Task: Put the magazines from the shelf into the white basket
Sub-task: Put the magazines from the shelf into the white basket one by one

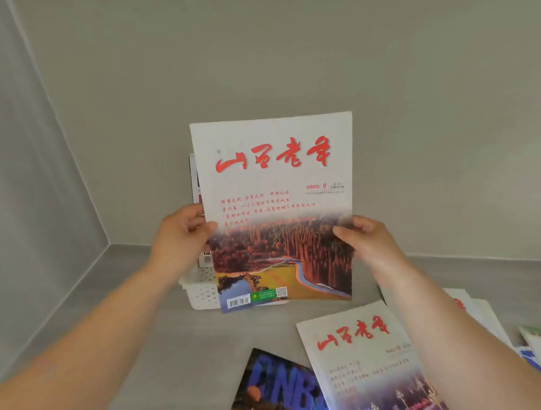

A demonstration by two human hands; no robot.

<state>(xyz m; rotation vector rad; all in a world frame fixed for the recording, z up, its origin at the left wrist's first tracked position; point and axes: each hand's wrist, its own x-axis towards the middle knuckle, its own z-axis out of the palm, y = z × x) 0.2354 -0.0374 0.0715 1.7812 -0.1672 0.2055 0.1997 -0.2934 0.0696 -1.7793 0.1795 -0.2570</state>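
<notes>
Upright, magazine (274, 180) (2025 9), left hand (183, 235), right hand (368, 242) gripping, NBA cover (280, 390)

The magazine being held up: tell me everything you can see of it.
The magazine looks like thin glossy paper, its white cover bearing a red brush-script title, "2025 9" and red text lines above a photo of red-orange trees and a winding river. A barcode, green label and QR code sit at the bottom. It is upright, cover toward the camera; the left hand pinches its left edge, the right hand its right. Its bottom hides part of the basket.
</notes>
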